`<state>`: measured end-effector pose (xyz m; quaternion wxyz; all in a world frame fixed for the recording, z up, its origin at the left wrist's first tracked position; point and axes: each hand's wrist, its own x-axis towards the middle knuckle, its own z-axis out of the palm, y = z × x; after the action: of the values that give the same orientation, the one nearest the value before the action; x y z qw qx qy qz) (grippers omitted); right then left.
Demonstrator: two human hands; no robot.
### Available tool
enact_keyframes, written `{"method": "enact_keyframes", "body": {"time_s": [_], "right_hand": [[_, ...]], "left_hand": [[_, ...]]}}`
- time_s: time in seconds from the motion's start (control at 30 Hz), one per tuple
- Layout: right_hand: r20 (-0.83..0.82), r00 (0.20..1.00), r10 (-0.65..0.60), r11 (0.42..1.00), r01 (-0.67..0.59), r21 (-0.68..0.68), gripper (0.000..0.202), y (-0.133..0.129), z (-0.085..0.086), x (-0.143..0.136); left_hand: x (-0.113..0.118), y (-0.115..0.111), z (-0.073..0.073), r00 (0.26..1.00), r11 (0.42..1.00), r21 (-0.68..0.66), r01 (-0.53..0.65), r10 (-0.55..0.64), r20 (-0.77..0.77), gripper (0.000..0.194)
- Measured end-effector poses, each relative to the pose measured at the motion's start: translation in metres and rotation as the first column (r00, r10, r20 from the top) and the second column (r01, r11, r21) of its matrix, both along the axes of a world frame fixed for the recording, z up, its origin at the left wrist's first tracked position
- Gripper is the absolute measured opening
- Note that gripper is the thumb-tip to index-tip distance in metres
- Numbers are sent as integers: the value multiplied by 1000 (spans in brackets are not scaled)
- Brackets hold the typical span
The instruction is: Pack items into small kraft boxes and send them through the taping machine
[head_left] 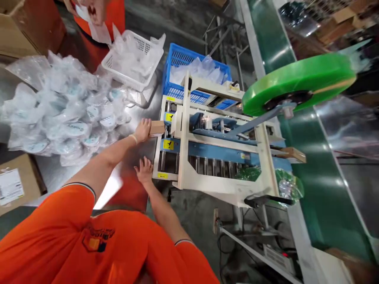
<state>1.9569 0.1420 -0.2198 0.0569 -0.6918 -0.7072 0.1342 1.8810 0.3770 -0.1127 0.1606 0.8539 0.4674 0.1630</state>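
My left hand (143, 130) reaches to the mouth of a carton-sealing machine (185, 150), its fingers closed on the near end of a small brown cardboard box (157, 127). The box's other end meets the machine's front rollers. Beside the machine's front frame, my right hand (144, 170) rests on the metal table (134, 154) with its fingers spread and nothing in them. A second cardboard box (293, 154) sticks out of the machine's far end. Above the machine hangs a large roll of green tape (299, 81).
A heap of clear-bagged items (68, 110) covers the table's left. Behind stand a white basket (148, 79) and a blue crate (177, 59) holding plastic bags. A co-worker's hands (96, 12) hold white material at the top. A green conveyor belt (328, 189) runs along the right.
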Motion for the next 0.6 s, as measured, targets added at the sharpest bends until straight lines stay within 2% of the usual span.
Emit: {"method": "enact_keyframes", "body": {"time_s": [0.1,0.17,0.23,0.27,0.3,0.37,0.43,0.47,0.5,0.53,0.6], "right_hand": [[6,1000,4,999,-4,39,53,-1,-14,3],[15,1000,-1,998,0,61,50,-1,-22,4],[9,1000,-3,995,2,96,46,0,-26,5],[-3,1000,-5,992,5,124,45,0,-28,6],[-18,1000,-5,988,7,157,44,0,-28,7],[-51,999,-3,977,14,212,45,-1,-26,11],[-74,997,-21,973,38,230,45,-2,-22,16],[-83,996,-38,972,56,229,44,-2,-18,17],[-96,994,-57,970,78,229,42,0,-14,15],[-117,991,-71,968,96,231,40,4,-10,9],[-191,982,-14,971,58,230,37,13,0,-21]], "left_hand": [[75,30,-4,978,982,-35,186,-181,107,108],[115,33,-11,926,956,-36,291,-273,260,125],[131,20,-20,858,958,-3,286,-255,445,139],[126,8,-26,830,971,7,240,-209,518,139],[112,-7,-30,812,984,6,176,-148,564,133],[55,-45,-38,817,999,-17,36,-19,577,110],[-32,-92,-39,846,990,-48,-135,140,515,81],[-83,-119,-37,844,961,-70,-266,267,464,69],[-135,-148,-33,809,896,-94,-435,434,395,60],[-187,-178,-28,728,787,-104,-608,605,322,52],[-283,-235,-17,526,567,-99,-818,807,269,42]]}}
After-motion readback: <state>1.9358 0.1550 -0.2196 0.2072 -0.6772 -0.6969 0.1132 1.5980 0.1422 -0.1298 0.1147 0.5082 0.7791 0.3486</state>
